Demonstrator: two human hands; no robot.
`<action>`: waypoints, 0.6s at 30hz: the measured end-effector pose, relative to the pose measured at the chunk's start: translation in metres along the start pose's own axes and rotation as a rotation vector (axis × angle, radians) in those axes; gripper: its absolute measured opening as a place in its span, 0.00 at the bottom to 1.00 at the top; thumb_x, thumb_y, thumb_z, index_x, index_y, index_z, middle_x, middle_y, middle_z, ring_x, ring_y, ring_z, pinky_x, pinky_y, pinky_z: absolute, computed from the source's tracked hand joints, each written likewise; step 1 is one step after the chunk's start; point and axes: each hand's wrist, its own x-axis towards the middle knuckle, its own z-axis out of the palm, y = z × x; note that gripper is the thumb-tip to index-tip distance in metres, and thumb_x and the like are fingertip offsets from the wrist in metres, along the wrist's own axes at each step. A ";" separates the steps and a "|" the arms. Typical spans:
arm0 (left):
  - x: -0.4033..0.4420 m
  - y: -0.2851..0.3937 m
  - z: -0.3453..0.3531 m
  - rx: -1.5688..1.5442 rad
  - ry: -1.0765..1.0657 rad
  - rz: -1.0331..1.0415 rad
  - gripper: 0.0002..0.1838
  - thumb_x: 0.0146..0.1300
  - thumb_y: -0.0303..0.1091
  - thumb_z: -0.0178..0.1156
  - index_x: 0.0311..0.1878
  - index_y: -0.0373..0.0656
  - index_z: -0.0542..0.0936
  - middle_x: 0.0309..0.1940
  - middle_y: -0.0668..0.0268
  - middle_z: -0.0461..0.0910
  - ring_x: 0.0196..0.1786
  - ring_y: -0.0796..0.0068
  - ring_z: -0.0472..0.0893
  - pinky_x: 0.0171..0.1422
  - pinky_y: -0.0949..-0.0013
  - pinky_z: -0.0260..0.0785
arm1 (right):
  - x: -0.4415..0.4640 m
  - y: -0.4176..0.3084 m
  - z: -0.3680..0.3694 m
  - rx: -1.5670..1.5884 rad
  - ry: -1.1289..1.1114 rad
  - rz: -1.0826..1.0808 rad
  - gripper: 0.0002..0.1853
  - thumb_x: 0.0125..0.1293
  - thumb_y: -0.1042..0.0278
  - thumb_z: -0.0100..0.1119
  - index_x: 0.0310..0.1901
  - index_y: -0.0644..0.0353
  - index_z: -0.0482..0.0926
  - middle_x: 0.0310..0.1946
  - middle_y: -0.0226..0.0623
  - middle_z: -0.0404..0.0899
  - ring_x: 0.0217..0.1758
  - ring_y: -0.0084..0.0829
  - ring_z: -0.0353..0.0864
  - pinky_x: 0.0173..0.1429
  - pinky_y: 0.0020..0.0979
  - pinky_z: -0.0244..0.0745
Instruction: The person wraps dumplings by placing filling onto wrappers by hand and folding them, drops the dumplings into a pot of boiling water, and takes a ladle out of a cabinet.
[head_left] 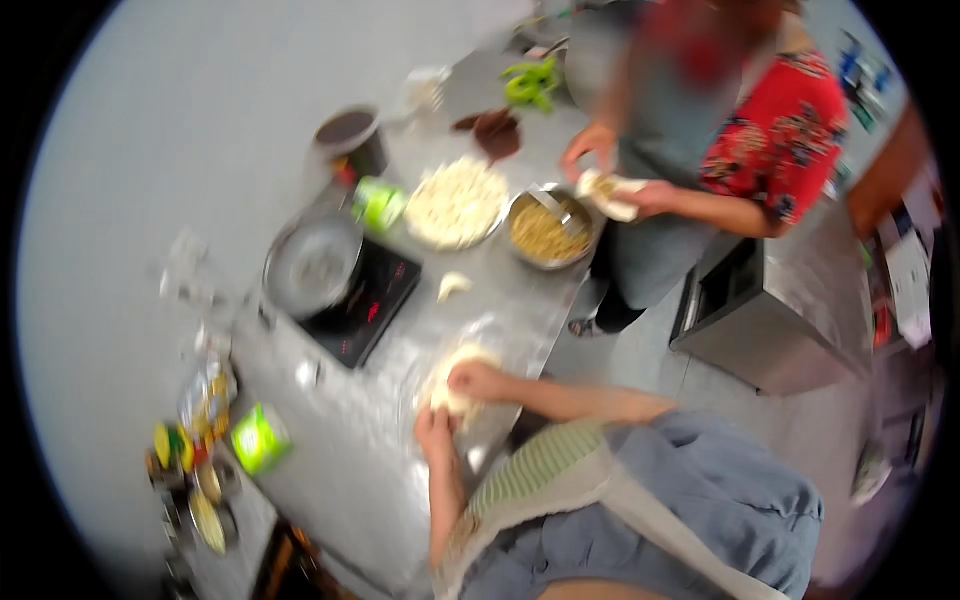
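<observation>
A pale, floury piece of dough (468, 358) lies on the metal worktable, partly covered by my hands. My right hand (482, 382) is closed at its near side, fingers curled on the dough. Just below it, my left hand (436, 434) pinches the dough's edge with the fingertips. Blur hides the finer detail of the fingers. One folded dumpling (454, 286) sits a little farther up the table. Beyond it is a round tray of dumplings (456, 204), and beside that a metal bowl of filling (548, 230) with a utensil in it.
A co-worker (660, 150) across the table holds a filled wrapper (612, 194). A pan (314, 262) rests on an induction cooker (372, 312). Green peppers (532, 84), a dark pot (352, 142) and a green packet (260, 438) stand around the table.
</observation>
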 end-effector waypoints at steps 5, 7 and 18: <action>-0.007 0.013 0.010 0.006 -0.015 0.030 0.15 0.67 0.27 0.56 0.56 0.34 0.79 0.32 0.66 0.82 0.29 0.82 0.78 0.36 0.77 0.73 | -0.018 -0.070 -0.013 -0.281 0.088 -0.043 0.08 0.63 0.67 0.62 0.39 0.63 0.80 0.29 0.39 0.81 0.31 0.30 0.80 0.38 0.31 0.75; -0.009 0.018 0.013 -0.011 0.013 0.037 0.15 0.67 0.27 0.56 0.56 0.34 0.79 0.31 0.66 0.82 0.28 0.82 0.78 0.35 0.77 0.73 | -0.019 -0.084 -0.021 -0.249 0.154 -0.034 0.09 0.62 0.66 0.62 0.40 0.61 0.80 0.28 0.42 0.81 0.30 0.37 0.81 0.37 0.35 0.75; -0.007 0.010 -0.001 0.242 0.135 0.061 0.17 0.63 0.26 0.54 0.55 0.33 0.79 0.26 0.63 0.80 0.26 0.78 0.78 0.33 0.72 0.71 | -0.010 -0.147 -0.081 -0.331 0.615 -0.141 0.07 0.67 0.67 0.61 0.41 0.62 0.80 0.28 0.35 0.80 0.31 0.27 0.77 0.38 0.27 0.73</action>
